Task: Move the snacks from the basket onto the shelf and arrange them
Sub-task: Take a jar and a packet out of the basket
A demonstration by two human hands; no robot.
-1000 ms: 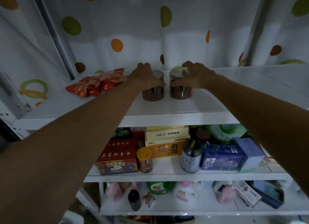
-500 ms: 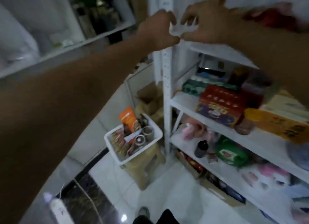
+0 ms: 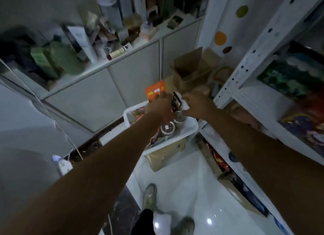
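A white basket (image 3: 177,141) sits on a tan stool (image 3: 166,155) beside the white shelf (image 3: 245,96). In it are two round jars (image 3: 167,129), an upright orange packet (image 3: 155,89), a dark packet (image 3: 176,100) and other wrapped snacks. My left hand (image 3: 160,106) hovers over the basket's middle, fingers spread toward the orange packet, holding nothing. My right hand (image 3: 197,105) reaches in from the right. Its fingertips are near the dark packet and the farther jar (image 3: 179,118), and nothing is gripped. The image is blurred.
The shelf's lower levels on the right hold boxes and packets (image 3: 289,80). An open cardboard box (image 3: 189,66) stands behind the basket. A ledge (image 3: 112,61) crowded with bottles runs along the left. A spray bottle (image 3: 62,164) and my shoes (image 3: 149,196) are on the tiled floor.
Both hands left the two jars on the top shelf and swung down and left to the basket. The view turned from the shelf to the floor.
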